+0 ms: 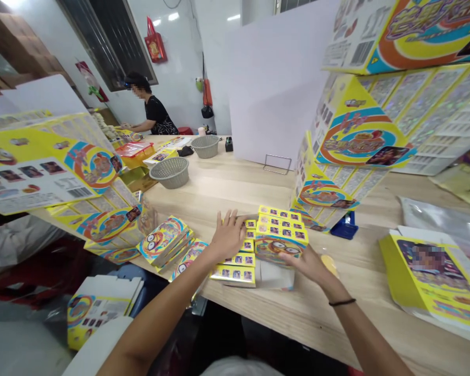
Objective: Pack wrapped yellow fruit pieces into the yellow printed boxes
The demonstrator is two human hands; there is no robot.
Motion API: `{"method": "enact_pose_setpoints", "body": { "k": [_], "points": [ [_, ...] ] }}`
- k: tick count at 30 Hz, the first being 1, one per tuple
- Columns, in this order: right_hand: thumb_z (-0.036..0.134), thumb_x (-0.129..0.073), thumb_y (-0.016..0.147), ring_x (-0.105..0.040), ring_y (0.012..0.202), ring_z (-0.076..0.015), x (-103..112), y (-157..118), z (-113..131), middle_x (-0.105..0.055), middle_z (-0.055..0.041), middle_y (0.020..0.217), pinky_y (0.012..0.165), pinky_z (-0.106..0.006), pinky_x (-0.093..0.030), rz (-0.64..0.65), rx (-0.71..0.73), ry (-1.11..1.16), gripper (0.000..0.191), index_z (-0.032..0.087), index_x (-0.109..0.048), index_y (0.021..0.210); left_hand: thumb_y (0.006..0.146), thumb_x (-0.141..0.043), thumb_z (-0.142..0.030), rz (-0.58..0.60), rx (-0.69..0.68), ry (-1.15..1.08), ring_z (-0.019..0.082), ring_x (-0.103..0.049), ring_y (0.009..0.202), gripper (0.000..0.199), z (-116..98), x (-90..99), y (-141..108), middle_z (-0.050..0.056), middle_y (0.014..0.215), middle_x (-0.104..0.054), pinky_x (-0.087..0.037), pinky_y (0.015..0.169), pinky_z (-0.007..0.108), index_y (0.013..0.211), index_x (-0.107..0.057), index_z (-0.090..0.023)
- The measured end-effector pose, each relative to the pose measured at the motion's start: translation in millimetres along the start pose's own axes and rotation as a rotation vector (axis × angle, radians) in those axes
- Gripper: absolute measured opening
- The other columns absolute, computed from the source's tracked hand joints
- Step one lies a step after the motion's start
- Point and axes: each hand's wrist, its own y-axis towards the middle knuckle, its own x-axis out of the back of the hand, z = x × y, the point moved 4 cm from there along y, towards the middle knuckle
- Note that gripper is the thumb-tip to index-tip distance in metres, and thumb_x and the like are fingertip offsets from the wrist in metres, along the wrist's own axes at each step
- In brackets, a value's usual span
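My left hand [227, 237] lies with fingers spread over a row of small yellow boxes [235, 275] standing side by side on the wooden table. To its right, my right hand [307, 263] grips the right side of a block of small yellow boxes [282, 235], its thumb on the front face with the cartoon eyes. Beneath and in front of that block, a white box part [276, 277] shows. Left of my left hand, flat yellow packs [166, 240] lie in a leaning stack, with another pack [190, 257] beside them.
Tall stacks of yellow display boxes stand at left [102, 219] and right [360, 136]. Two grey baskets [170, 173] sit further back. A blue tray [343, 227] and an open yellow carton [434, 277] are at right. A person [156, 112] sits at the far left.
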Motion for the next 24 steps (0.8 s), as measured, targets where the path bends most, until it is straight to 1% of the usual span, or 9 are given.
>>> {"method": "enact_pose_setpoints", "body": {
  "k": [3, 5, 7, 13, 17, 19, 22, 23, 24],
  "points": [
    [0.046, -0.061, 0.074, -0.006, 0.137, -0.0348, 0, 7, -17, -0.016, -0.0135, 0.15, 0.106, -0.063, -0.008, 0.085, 0.117, -0.336, 0.09, 0.026, -0.007, 0.143, 0.093, -0.019, -0.037, -0.065, -0.072, -0.131, 0.02, -0.013, 0.139, 0.05, -8, 8.6, -3, 0.012, 0.149, -0.023, -0.004, 0.112, 0.048, 0.14, -0.023, -0.019],
    [0.044, -0.058, 0.077, -0.001, 0.137, -0.0341, -6, 6, -29, -0.007, -0.014, 0.151, 0.106, -0.063, -0.007, 0.099, 0.125, -0.427, 0.089, 0.025, -0.002, 0.143, 0.092, -0.02, -0.044, -0.064, -0.186, -0.194, 0.017, -0.005, 0.14, 0.055, -20, 12.9, -5, 0.009, 0.152, -0.014, -0.005, 0.113, 0.044, 0.142, -0.014, -0.02],
    [0.043, -0.057, 0.079, -0.001, 0.137, -0.0335, -12, 3, -34, -0.003, -0.0144, 0.151, 0.106, -0.062, -0.01, 0.077, 0.113, -0.428, 0.088, 0.025, 0.001, 0.143, 0.088, -0.029, -0.054, -0.012, -0.293, -0.184, 0.02, -0.003, 0.14, 0.063, -32, 12.8, -7, 0.009, 0.152, -0.009, -0.005, 0.113, 0.045, 0.141, -0.019, -0.021],
    [0.05, -0.063, 0.072, -0.011, 0.137, -0.0305, 0, 1, -9, -0.003, -0.016, 0.151, 0.107, -0.053, -0.024, -0.043, 0.108, -0.237, 0.11, 0.023, 0.018, 0.141, 0.082, -0.04, -0.06, 0.026, -0.315, -0.146, 0.025, -0.029, 0.132, 0.068, -42, 9.2, -12, 0.01, 0.139, -0.043, -0.002, 0.113, 0.049, 0.135, -0.036, -0.017],
    [0.056, -0.058, 0.075, -0.013, 0.136, -0.0357, 5, 14, 5, -0.013, -0.017, 0.15, 0.106, -0.059, -0.015, 0.025, 0.293, -0.514, 0.092, 0.023, -0.007, 0.144, 0.083, -0.045, -0.053, -0.045, -0.305, -0.297, 0.021, -0.033, 0.13, 0.054, -30, 14.3, -20, 0.007, 0.136, -0.047, -0.013, 0.113, 0.041, 0.127, -0.046, -0.022],
    [0.057, -0.049, 0.08, -0.022, 0.134, -0.0365, 0, 18, 1, -0.023, -0.0158, 0.148, 0.104, -0.062, -0.017, 0.088, 0.344, -0.575, 0.077, 0.026, -0.017, 0.143, 0.086, -0.044, -0.046, -0.247, -0.111, -0.415, 0.018, -0.031, 0.132, 0.045, 0, 19.5, -33, 0.007, 0.138, -0.044, -0.019, 0.112, 0.036, 0.125, -0.047, -0.022],
    [0.059, -0.044, 0.081, -0.024, 0.132, -0.0378, -3, 17, -4, -0.021, -0.0149, 0.148, 0.102, -0.063, -0.022, 0.095, 0.337, -0.563, 0.077, 0.027, -0.013, 0.144, 0.086, -0.047, -0.034, -0.698, 0.611, -0.574, 0.018, -0.02, 0.136, 0.046, 81, 18.0, -83, 0.01, 0.146, -0.029, -0.017, 0.112, 0.035, 0.129, -0.038, -0.02],
    [0.06, -0.044, 0.081, -0.022, 0.133, -0.0385, -3, 15, -4, -0.018, -0.0145, 0.149, 0.102, -0.063, -0.023, 0.093, 0.335, -0.55, 0.078, 0.027, -0.011, 0.144, 0.084, -0.051, -0.032, -0.783, 0.869, -0.633, 0.019, -0.016, 0.138, 0.053, 108, 11.8, -105, 0.011, 0.148, -0.023, -0.014, 0.112, 0.036, 0.132, -0.032, -0.019],
    [0.06, -0.044, 0.081, -0.021, 0.133, -0.039, -3, 13, -4, -0.015, -0.0137, 0.15, 0.102, -0.063, -0.023, 0.094, 0.333, -0.535, 0.079, 0.027, -0.01, 0.144, 0.082, -0.053, -0.031, -0.809, 1.015, -0.673, 0.023, -0.012, 0.139, 0.061, 130, 5.8, -123, 0.016, 0.149, -0.018, -0.013, 0.112, 0.04, 0.134, -0.025, -0.015]
  ]
}}
